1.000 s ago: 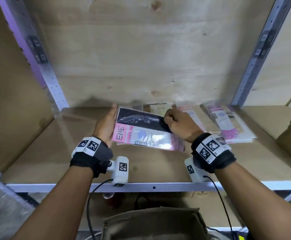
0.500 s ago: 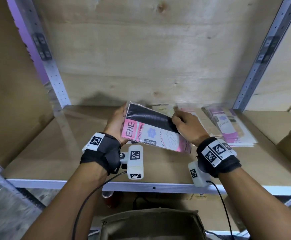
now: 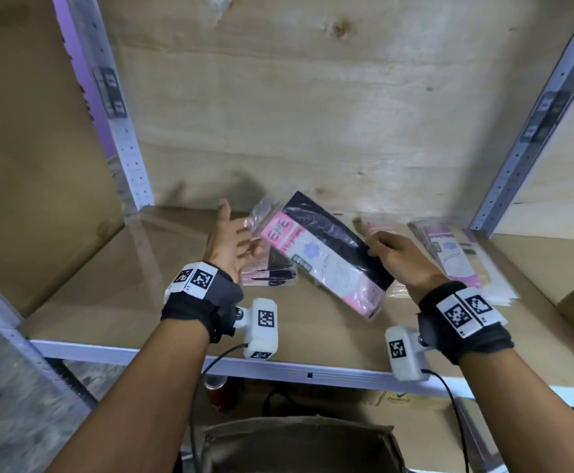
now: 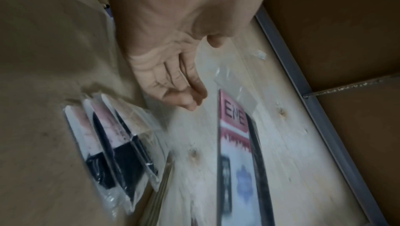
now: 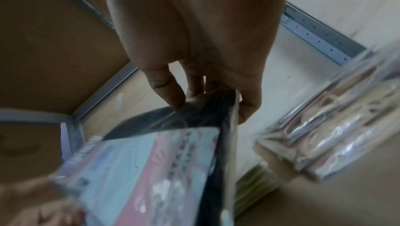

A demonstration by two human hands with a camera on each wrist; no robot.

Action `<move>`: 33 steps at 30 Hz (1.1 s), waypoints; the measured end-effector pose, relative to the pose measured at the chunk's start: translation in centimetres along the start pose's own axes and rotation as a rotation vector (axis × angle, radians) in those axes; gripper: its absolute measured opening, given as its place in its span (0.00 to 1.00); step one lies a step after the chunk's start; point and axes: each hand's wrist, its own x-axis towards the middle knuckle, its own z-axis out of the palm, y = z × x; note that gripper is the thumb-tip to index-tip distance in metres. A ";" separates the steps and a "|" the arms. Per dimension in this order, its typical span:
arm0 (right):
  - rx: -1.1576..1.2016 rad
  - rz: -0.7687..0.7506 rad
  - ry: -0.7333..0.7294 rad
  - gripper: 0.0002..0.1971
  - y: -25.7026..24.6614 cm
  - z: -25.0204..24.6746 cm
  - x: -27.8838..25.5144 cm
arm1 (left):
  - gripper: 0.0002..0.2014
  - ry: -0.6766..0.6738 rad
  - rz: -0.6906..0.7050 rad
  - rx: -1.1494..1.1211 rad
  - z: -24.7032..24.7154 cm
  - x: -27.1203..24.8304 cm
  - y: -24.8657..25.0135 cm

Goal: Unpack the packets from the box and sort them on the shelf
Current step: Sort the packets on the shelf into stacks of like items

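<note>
My right hand point(image 3: 386, 250) pinches the black edge of a pink-and-black ENE packet point(image 3: 326, 257), held tilted above the shelf board point(image 3: 125, 288). The same packet point(image 5: 151, 164) fills the lower part of the right wrist view, with thumb and fingers point(image 5: 171, 91) clamped on its dark edge. My left hand point(image 3: 234, 244) hovers open just left of the packet, fingers relaxed, holding nothing; its palm point(image 4: 164, 76) shows above the board. A small stack of pink-and-black packets point(image 3: 268, 271) lies under and beside it, seen again as fanned packets point(image 4: 116, 147).
Another pile of pink-and-white packets point(image 3: 456, 257) lies at the shelf's right, by the metal upright point(image 3: 531, 131). A second upright point(image 3: 108, 107) stands at the left. An open cardboard box point(image 3: 295, 445) sits below the shelf's front rail point(image 3: 309, 373).
My left hand has let go of the ENE packet and opened beside it. My right hand has swung the packet up and tilted it, uncovering the small stack beneath.
</note>
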 end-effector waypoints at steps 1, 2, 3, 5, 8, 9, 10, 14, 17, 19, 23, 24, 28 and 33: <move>0.106 0.020 -0.009 0.14 -0.1 0.2 -0.2 | 0.35 -0.007 0.001 0.025 0.1 -0.2 -0.3; 0.216 0.036 -0.027 0.14 -0.3 0.5 -0.4 | 0.37 -0.034 -0.012 0.074 0.5 -0.5 -0.6; 0.319 0.047 -0.050 0.13 -0.6 0.9 -0.6 | 0.38 -0.076 -0.026 0.144 1.1 -1.0 -1.1; 0.473 0.054 -0.082 0.09 -1.3 2.3 -1.1 | 0.36 -0.166 0.010 0.332 2.8 -2.0 -2.0; 0.564 0.099 -0.025 0.06 -1.8 4.4 -1.3 | 0.34 -0.068 0.204 0.694 4.9 -3.0 -3.5; 0.504 0.096 0.013 0.06 -1.8 5.1 -1.3 | 0.35 0.005 0.257 0.784 5.2 -3.0 -3.9; 0.364 0.069 0.047 0.05 -1.8 5.6 -1.4 | 0.35 0.066 0.297 0.843 5.3 -3.0 -4.1; -0.160 -0.127 0.134 0.13 -1.2 6.5 -1.5 | 0.33 0.178 0.438 0.861 5.3 -2.9 -4.0; -0.124 -0.170 0.176 0.15 -0.8 6.9 -1.2 | 0.30 0.139 0.463 0.738 5.1 -2.3 -3.6; 0.036 -0.164 0.176 0.15 -0.7 7.3 -1.0 | 0.30 0.110 0.395 0.617 4.9 -1.6 -3.6; 0.157 -0.121 0.183 0.16 0.2 8.4 -0.3 | 0.28 0.069 0.321 0.596 4.3 -1.1 -3.7; 0.145 -0.098 0.183 0.16 0.4 8.5 -0.1 | 0.28 0.054 0.317 0.623 4.1 -0.9 -3.4; 0.082 0.029 0.141 0.15 -0.4 8.6 2.4 | 0.24 -0.115 0.211 0.537 2.3 0.6 -1.5; -0.001 0.133 -0.105 0.17 -3.4 8.7 5.8 | 0.14 -0.155 0.222 0.559 0.0 2.0 0.1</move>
